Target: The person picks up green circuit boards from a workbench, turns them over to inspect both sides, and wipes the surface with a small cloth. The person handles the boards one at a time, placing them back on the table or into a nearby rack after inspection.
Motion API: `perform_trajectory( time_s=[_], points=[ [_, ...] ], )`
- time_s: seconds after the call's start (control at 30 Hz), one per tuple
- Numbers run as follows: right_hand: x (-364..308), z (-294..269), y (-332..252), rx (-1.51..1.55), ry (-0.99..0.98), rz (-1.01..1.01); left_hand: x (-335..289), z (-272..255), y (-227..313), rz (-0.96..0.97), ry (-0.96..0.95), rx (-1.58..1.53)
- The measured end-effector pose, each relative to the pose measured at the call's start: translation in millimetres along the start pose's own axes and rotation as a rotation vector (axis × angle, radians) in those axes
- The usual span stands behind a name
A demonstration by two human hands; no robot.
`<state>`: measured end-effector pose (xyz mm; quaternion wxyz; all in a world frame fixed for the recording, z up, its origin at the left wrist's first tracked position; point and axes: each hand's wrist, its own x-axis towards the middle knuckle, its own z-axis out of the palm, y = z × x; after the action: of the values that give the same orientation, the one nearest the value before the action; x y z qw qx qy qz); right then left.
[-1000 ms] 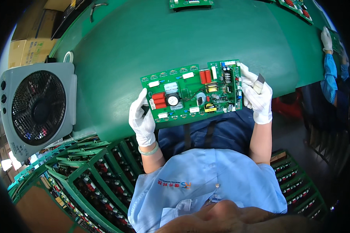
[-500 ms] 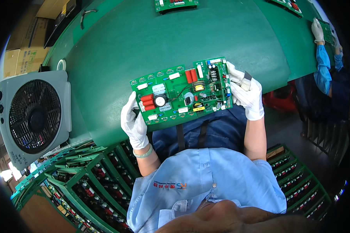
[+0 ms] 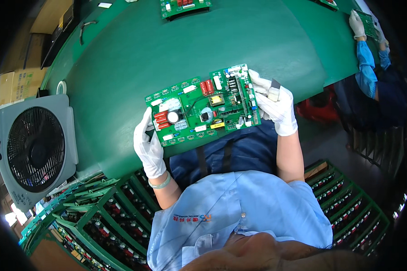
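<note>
A green circuit board [image 3: 190,122] is held up over the front edge of the table, its component side toward me. It carries red and white parts, a round black-and-white capacitor and a row of upright pins at its right end. My left hand [image 3: 148,147], in a white glove, grips the board's left end. At the right end my gloved right hand [image 3: 276,106] is closed on the edge. A small flat strip with a dark grey tip [image 3: 275,84] also sticks up from the right hand's fingers; its kind I cannot make out.
The green table [image 3: 257,40] bears another circuit board [image 3: 185,7] at its far side. A grey box fan [image 3: 36,149] stands at the left. Green racks of boards [image 3: 104,221] flank me. At far right a co-worker's gloved hand [image 3: 357,25] holds a board.
The view has shifted, so the table, fan and co-worker sit further left in the picture. Both hands keep their hold on the board, which looks tilted slightly more.
</note>
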<state>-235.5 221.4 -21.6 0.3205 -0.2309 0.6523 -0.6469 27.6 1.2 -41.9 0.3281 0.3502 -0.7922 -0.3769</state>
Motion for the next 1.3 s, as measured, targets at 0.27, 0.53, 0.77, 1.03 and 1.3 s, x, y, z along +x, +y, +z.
perform_trajectory(
  time_s=[0.27,0.53,0.77,1.03,1.3],
  points=[
    [-1.4,-2.9,1.8,0.064,0.002,0.04,1.6,-0.4,0.9,0.069,-0.093,0.025],
    [-2.0,-8.7,8.6,0.134,-0.019,0.023,-2.4,-2.0,0.7,-0.013,-0.075,-0.032],
    [1.4,-5.2,5.5,0.266,-0.011,0.069,-6.0,-5.6,8.9,0.167,0.025,0.202],
    [3.7,5.0,-3.9,0.215,0.19,-0.035,11.4,4.7,60.4,0.409,-0.341,-0.258],
    [3.2,0.2,-21.6,-0.143,0.493,-0.261,32.0,18.4,48.4,0.109,-0.377,-0.763]
  ],
)
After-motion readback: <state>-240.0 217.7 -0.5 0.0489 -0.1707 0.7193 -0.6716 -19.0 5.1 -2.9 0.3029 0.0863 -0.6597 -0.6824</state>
